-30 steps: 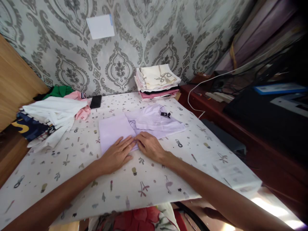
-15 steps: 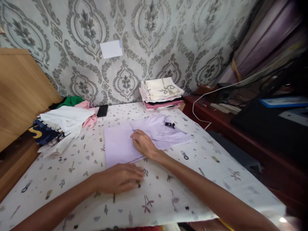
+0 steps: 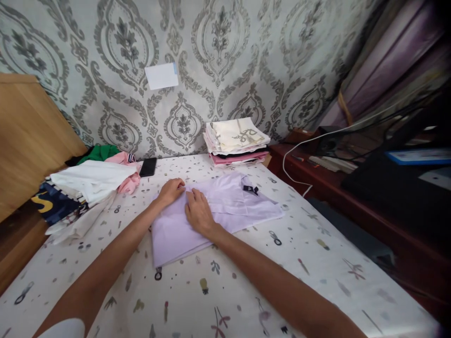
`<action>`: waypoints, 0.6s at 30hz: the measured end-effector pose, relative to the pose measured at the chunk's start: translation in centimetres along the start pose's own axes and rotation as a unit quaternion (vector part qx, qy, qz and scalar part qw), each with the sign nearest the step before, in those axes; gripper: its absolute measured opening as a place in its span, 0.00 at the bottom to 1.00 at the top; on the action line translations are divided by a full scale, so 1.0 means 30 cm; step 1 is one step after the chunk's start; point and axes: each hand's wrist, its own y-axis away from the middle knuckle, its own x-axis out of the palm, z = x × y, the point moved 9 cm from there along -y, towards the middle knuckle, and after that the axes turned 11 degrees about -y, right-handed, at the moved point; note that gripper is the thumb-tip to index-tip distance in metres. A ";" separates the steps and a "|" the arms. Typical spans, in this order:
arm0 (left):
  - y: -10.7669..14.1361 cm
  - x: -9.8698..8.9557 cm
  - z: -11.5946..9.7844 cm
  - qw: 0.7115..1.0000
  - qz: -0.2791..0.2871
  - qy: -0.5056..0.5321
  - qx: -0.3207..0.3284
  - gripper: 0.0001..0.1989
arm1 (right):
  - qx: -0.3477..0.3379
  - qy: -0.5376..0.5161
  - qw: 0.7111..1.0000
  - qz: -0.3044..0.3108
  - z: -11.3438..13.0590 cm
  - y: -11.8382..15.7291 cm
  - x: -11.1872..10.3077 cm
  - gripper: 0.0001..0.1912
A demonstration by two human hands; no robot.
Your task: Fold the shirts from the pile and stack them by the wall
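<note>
A lavender shirt (image 3: 225, 197), partly folded, lies on the patterned cloth with its dark neck label toward the right. My left hand (image 3: 171, 191) is at the shirt's far edge, its fingers bent and drawn together on the fabric; the fingertips are partly hidden. Close beside it, my right hand (image 3: 199, 210) rests on top of the shirt, fingers stretched forward and slightly bent. The two hands are only a small gap apart. The shirt's left part spreads flat beneath my left forearm.
A stack of folded clothes (image 3: 236, 141) stands by the wall. At the left lies a loose heap of clothes (image 3: 91, 180), with a black phone (image 3: 148, 167) beside it. A white cable (image 3: 283, 162) runs over the dark red furniture (image 3: 299, 166) on the right.
My left hand has moved from the cloth in front of the shirt to its far edge. My right hand has shifted slightly left and stays on the shirt.
</note>
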 end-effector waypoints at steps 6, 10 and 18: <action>-0.033 0.010 0.032 0.997 0.038 0.059 0.019 0.11 | -0.041 0.058 0.997 0.002 0.048 0.008 -0.010 0.17; -0.049 0.031 0.041 0.996 0.058 0.058 0.026 0.13 | -0.094 0.075 0.993 0.010 0.087 0.011 -0.011 0.15; 0.000 -0.010 0.018 0.998 -0.024 -0.047 0.028 0.11 | -0.093 0.065 0.992 0.054 0.087 0.007 0.014 0.13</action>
